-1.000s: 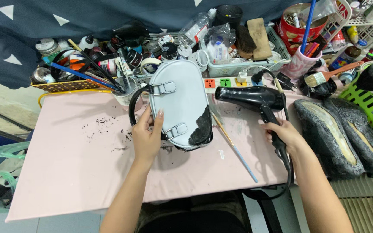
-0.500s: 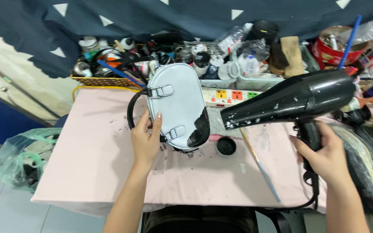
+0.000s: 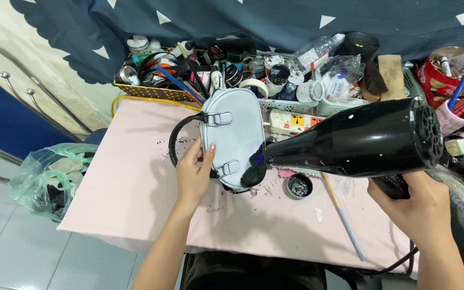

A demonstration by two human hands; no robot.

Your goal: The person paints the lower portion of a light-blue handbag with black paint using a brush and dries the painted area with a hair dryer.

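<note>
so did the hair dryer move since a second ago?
Yes. The hair dryer was low at the right by the table edge; the right hand has lifted it, nozzle now close to the bag.

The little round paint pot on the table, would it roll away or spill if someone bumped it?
The paint pot looks low and flat-bottomed, so it would probably slide, not roll. It sits open with dark paint inside, so a hard knock might slop some onto the pink tablecloth. It seems small, likely light.
</note>
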